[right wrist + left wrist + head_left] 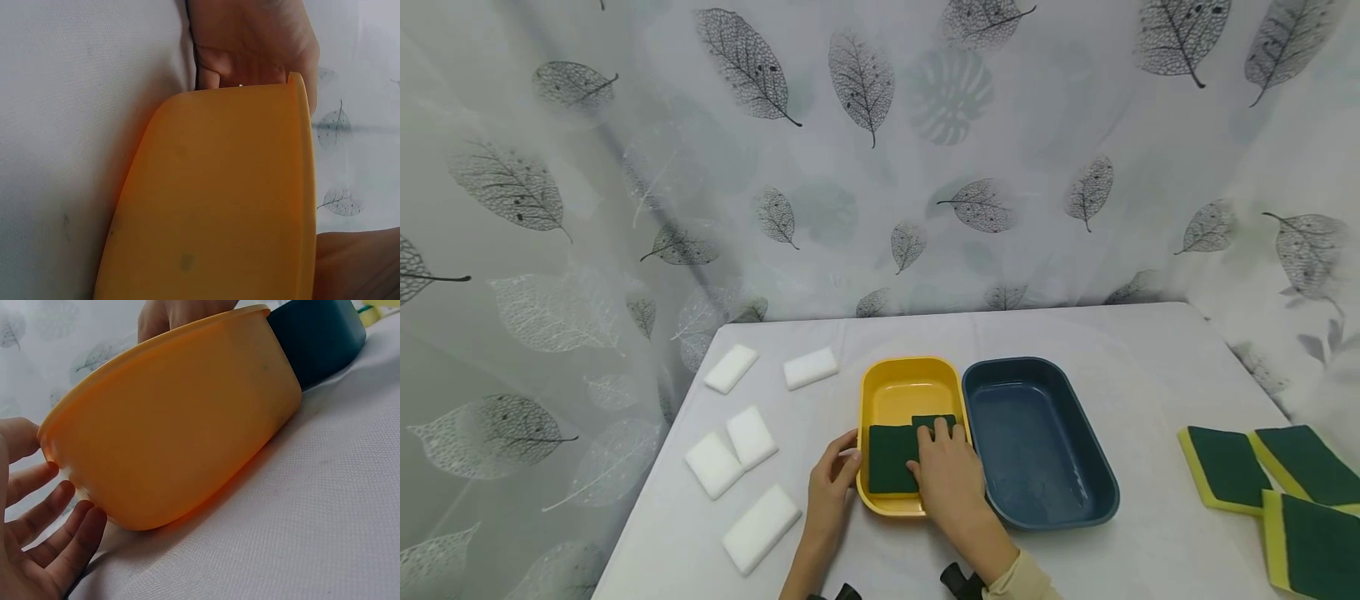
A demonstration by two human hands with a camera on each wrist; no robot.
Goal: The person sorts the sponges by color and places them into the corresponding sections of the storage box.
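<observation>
Yellow and rounded at the corners, the yellow tray point(910, 363) stands on the white-covered counter point(1150, 375) with both hands at it. The right hand point(951, 479) reaches inside, its fingers over the second green sponge point(928, 420), which lies directly beneath the hand and is mostly hidden by it; whether the hand grips or only presses it, I cannot tell. The first green sponge point(891, 458), its yellow layer showing along the near edge, lies in the yellow tray just left of that hand, by the thumb. The left hand point(831, 483) is loosely spread, fingertips touching the outside of the yellow tray's left wall. The blue tray point(1037, 442) stands just right of the yellow tray. Five white sponges point(762, 528) lie left of the yellow tray; three green-and-yellow sponges point(1228, 467) lie well to its right, past the blue tray. A leaf-printed curtain point(850, 183) hangs behind the yellow tray.
</observation>
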